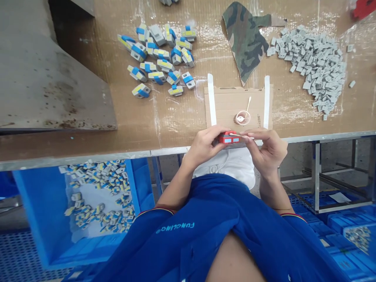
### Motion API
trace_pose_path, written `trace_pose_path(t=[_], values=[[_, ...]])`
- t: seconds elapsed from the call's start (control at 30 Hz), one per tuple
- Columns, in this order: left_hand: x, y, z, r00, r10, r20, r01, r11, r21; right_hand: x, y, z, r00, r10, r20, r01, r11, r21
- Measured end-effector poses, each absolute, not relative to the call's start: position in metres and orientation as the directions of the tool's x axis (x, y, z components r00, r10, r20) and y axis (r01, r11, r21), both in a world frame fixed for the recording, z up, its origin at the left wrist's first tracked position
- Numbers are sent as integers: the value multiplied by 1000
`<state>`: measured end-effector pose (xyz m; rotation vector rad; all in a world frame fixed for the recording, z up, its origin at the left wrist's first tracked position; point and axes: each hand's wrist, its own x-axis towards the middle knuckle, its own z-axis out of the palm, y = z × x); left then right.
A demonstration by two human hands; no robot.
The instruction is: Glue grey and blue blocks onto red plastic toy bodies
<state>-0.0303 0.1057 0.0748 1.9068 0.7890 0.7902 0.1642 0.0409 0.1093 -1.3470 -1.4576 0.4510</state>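
Note:
Between the fingers of my left hand [204, 145] is a small red plastic part [225, 139] with two pale window-like panels on its front. My right hand [266, 148] pinches a thin cotton swab [238, 135], whose tip reaches the top of the red part. Both hands are at the table's front edge. Just beyond them, a small clear cup [242, 118] stands on a cardboard sheet [226, 105] held by white tape strips. A second cotton swab [249, 103] leans in the cup, with a little whitish stuff at the bottom.
Blue, yellow and grey plastic parts [164, 55] lie spread at the back left. A heap of small grey pieces [317, 66] is at the right, beside a camouflage cloth [245, 39]. A metal machine housing [58, 86] blocks the left. Below stands a blue crate [38, 211] of parts.

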Motion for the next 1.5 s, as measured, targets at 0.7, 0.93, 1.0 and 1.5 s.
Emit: trace_pose_path(t=[0.7,0.93,1.0,1.5], values=[[-30,106,74,596,759,263,177,-444,879,163,40,118,234,849,474,535,295,-792],[-32,106,70,542,818,191,106,-291,951,182,68,104,351,803,481,535,250,-807],[-35,107,70,529,838,133,16,-166,986,182,75,101,286,836,468,569,245,-785],[-42,115,69,437,899,-10,-507,256,823,354,123,109,363,891,272,884,-238,-403]])
